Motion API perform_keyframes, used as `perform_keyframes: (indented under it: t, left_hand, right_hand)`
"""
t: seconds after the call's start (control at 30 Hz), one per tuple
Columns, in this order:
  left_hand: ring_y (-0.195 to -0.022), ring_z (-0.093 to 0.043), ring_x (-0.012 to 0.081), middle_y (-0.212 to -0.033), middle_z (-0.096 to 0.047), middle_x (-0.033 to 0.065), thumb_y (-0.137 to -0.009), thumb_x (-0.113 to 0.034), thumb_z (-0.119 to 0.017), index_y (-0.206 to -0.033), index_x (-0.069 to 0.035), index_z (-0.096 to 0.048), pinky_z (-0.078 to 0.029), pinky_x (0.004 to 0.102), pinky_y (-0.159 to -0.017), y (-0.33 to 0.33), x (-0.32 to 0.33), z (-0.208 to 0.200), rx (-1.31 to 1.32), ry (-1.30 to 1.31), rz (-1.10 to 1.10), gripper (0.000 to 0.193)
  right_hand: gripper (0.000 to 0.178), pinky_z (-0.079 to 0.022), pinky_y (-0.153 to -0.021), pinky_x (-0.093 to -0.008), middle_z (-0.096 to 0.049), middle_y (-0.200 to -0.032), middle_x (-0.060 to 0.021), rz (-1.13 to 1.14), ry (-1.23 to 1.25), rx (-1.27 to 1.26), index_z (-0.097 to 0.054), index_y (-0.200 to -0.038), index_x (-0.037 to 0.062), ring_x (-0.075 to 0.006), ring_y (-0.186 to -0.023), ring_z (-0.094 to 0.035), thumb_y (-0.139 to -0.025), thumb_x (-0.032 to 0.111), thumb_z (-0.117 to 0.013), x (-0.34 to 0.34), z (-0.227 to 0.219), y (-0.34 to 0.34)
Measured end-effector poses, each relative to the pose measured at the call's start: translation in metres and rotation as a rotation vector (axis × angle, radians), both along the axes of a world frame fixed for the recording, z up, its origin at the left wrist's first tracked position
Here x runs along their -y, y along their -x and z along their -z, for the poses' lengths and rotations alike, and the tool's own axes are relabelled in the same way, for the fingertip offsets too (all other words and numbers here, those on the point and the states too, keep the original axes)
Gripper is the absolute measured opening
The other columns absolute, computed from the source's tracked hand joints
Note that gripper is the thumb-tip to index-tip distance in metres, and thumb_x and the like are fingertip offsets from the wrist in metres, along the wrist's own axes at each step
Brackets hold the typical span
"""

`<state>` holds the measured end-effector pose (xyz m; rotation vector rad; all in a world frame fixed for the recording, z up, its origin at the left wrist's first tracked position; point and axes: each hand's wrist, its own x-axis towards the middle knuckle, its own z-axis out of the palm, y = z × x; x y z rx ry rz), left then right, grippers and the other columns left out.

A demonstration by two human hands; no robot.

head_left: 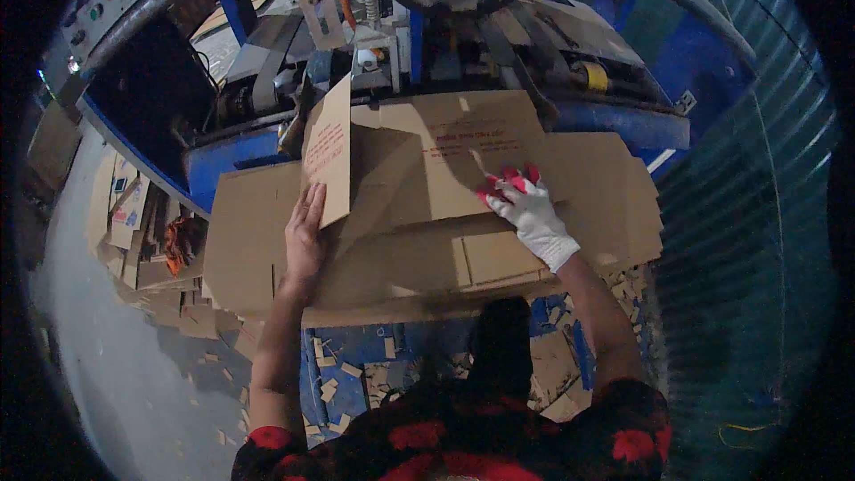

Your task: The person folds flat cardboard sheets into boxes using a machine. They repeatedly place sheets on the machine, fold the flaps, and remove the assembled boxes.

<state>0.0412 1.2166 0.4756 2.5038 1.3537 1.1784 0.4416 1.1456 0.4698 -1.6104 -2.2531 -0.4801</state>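
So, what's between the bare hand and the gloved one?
In the head view, a raised flap beside the bare left hand, then flat cardboard reaching to the gloved right hand.

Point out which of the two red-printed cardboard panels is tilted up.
The left panel, by the bare left hand: it rises at a slant, while the right panel, under the gloved right hand, lies flat.
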Motion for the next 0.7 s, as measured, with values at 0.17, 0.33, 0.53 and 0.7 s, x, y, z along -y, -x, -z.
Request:
perform_keyframes:
  t: [0.17,0.33,0.53,0.7]
  left_hand:
    - [-0.122,-0.048,0.0348,-0.133,-0.051,0.0143,-0.084,-0.005,-0.053,-0.138,-0.009,-0.045,-0.043,0.0414,-0.1,-0.013,-0.087,0.007,-0.241,-0.019,-0.066,0.054]
    - [-0.106,-0.052,0.0405,-0.129,-0.049,0.0171,-0.084,-0.009,-0.057,-0.139,-0.011,-0.038,-0.047,0.0479,-0.089,-0.048,-0.191,-0.001,-0.552,0.064,-0.357,0.059]
    - [-0.107,-0.06,0.0365,-0.125,-0.056,0.0201,-0.084,-0.01,-0.055,-0.122,-0.007,-0.051,-0.048,0.0482,-0.089,-0.075,-0.199,-0.001,-0.11,0.203,-0.106,0.038]
    - [-0.114,-0.055,0.0322,-0.126,-0.057,0.0126,-0.085,-0.025,-0.06,-0.126,-0.01,-0.055,-0.045,0.0448,-0.094,0.039,-0.059,0.012,-0.225,0.201,-0.317,0.044]
  right_hand:
    - [0.037,-0.036,-0.102,-0.0497,-0.058,-0.124,-0.0108,-0.119,-0.026,0.074,-0.06,-0.122,0.0175,-0.0323,-0.118,-0.053,-0.085,0.013,-0.057,-0.059,-0.012,-0.008]
    - [0.051,-0.043,-0.094,-0.0465,-0.06,-0.12,-0.01,0.09,-0.006,0.294,-0.054,-0.128,0.0185,-0.0298,-0.113,-0.056,-0.078,0.008,-0.058,-0.168,-0.026,-0.02]
    - [0.037,-0.052,-0.074,-0.0434,-0.065,-0.1,-0.015,0.205,-0.058,0.032,-0.059,-0.121,0.0125,-0.0319,-0.087,-0.065,-0.085,0.015,-0.06,-0.201,-0.04,-0.051]
    - [0.046,-0.044,-0.095,-0.0443,-0.057,-0.124,-0.0215,0.282,0.103,-0.243,-0.053,-0.129,0.0045,-0.0397,-0.112,-0.054,-0.085,0.014,-0.063,-0.043,-0.034,-0.087]
